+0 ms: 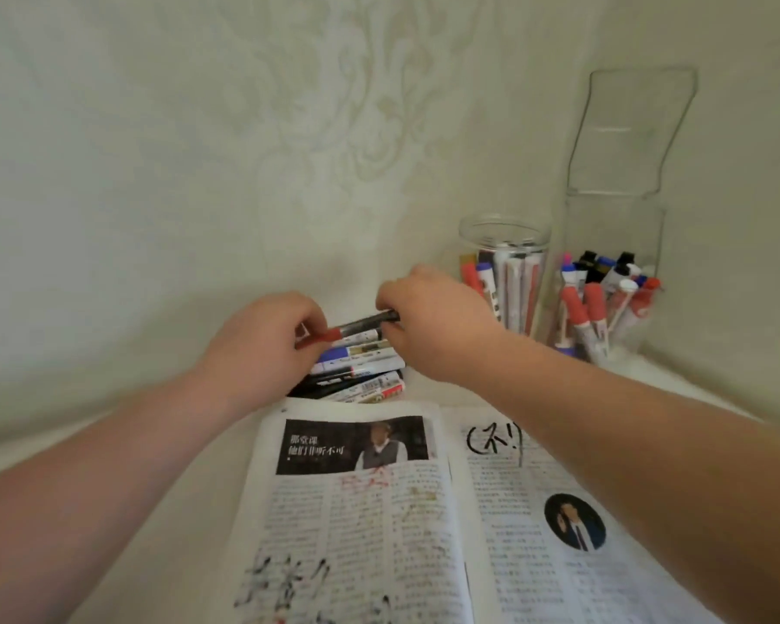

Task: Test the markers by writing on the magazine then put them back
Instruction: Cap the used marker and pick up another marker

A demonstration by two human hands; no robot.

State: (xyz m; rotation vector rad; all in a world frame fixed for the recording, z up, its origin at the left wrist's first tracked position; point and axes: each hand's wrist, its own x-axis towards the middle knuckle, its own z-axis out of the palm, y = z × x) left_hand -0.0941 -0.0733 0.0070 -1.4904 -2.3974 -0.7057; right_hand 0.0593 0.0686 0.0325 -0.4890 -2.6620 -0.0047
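We face a pale cream wall (289, 105) papered with a faint embossed floral pattern. On our right it meets a plainer cream side wall (753, 182) in a corner. Below both lies a white tabletop (109, 425), softly and evenly lit.

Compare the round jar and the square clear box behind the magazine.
The jar is round, the box flat-sided. The box has a lid standing open above it; the jar shows none. Markers stand packed upright in the jar but lean loosely in the box. Both are clear.
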